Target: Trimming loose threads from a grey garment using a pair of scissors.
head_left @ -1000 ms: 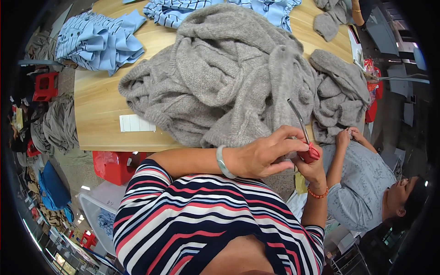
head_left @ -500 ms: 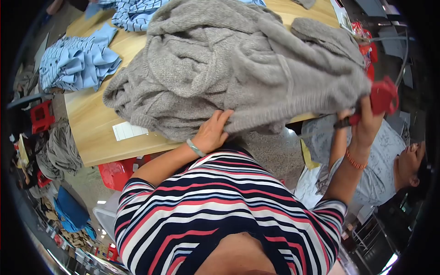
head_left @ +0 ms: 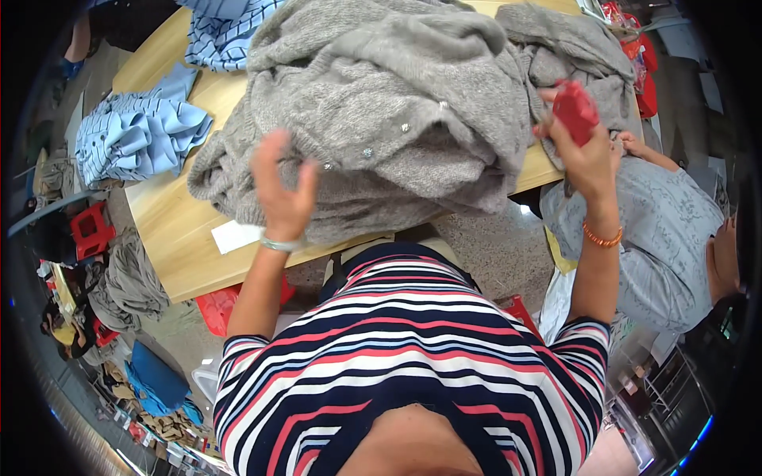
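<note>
Grey knitted cardigans lie heaped on the table, the top grey cardigan [head_left: 381, 111] showing a few shiny buttons. Above the left part of the heap is my left hand [head_left: 284, 190], slightly blurred, with its fingers apart and nothing in them. I cannot tell whether it touches the knit. Gripped in my right hand [head_left: 586, 159] is a red handheld tool [head_left: 576, 113], its exact kind not clear. That hand is raised near the right side of the heap, by another grey knit garment [head_left: 583, 55].
The wooden table [head_left: 186, 262] carries a white paper slip [head_left: 236, 236] near its front edge. Folded blue checked shirts [head_left: 139, 123] lie at the left. A co-worker in a pale patterned top [head_left: 659, 230] is close on my right. A red stool [head_left: 90, 230] stands beyond the left side.
My left hand has come off the cardigan's ribbed edge and moved left, opening. My right hand with the red tool has moved left and up, away from the stretched cardigan, which now lies gathered on the heap.
</note>
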`<state>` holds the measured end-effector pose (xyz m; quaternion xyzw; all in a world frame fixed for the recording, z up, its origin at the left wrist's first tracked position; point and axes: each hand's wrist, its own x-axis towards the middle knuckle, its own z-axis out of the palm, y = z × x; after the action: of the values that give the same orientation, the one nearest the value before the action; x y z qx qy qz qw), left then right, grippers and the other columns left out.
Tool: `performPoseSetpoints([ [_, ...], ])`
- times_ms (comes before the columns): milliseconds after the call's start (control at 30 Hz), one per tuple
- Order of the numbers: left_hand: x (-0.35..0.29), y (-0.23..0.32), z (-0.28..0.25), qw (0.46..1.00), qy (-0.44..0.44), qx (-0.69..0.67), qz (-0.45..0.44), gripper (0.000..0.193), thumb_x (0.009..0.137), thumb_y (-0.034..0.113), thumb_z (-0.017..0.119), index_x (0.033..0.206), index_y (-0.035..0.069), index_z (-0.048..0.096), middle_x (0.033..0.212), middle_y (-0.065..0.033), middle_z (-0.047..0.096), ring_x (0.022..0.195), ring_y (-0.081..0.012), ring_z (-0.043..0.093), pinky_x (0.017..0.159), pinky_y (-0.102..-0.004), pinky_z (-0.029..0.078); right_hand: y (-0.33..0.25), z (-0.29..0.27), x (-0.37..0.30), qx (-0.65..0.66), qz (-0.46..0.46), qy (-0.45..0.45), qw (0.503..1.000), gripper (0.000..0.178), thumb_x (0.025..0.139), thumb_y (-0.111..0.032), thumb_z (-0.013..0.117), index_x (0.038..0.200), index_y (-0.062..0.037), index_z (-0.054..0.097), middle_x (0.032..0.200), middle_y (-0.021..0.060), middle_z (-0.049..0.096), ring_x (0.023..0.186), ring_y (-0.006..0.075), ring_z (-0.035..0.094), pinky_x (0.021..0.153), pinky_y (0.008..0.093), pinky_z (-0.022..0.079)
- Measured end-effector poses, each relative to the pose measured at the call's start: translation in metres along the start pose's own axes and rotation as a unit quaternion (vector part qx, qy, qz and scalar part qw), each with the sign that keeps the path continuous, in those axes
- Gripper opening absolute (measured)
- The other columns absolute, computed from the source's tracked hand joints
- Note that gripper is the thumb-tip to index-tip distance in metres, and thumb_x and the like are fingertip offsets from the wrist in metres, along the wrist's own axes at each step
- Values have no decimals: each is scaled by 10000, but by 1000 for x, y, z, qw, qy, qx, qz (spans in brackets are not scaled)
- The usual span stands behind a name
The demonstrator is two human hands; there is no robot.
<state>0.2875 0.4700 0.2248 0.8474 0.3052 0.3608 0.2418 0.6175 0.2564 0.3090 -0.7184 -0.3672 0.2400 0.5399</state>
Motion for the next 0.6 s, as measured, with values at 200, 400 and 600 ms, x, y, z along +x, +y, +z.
performPoseSetpoints([
  [200, 19, 47, 39, 969, -174, 37, 169, 622, 718, 193, 762, 1278, 89, 513, 1335, -160, 461, 1222, -350, 435, 999, -449, 362, 15, -1, -81, -248, 119, -75, 958, 334, 886, -90, 606, 1209, -3, 580, 981, 68, 674, 828, 133, 636, 762, 277, 507],
  [400, 42, 78, 94, 916, -271, 1, 296, 584, 773, 206, 708, 1306, 94, 498, 1386, -144, 441, 1300, -354, 379, 1082, -453, 271, -12, 15, -113, -314, 97, -82, 941, 371, 817, -139, 637, 1181, -81, 596, 895, 231, 639, 832, 406, 617, 706, 401, 502],
  [600, 23, 40, 137, 900, -319, 94, 283, 449, 825, 221, 626, 1220, 37, 518, 1268, -147, 505, 1233, -317, 429, 1082, -466, 268, -15, 1, -125, -438, 110, -182, 873, 307, 811, -207, 653, 1088, -86, 600, 730, 197, 622, 704, 404, 603, 644, 490, 464],
])
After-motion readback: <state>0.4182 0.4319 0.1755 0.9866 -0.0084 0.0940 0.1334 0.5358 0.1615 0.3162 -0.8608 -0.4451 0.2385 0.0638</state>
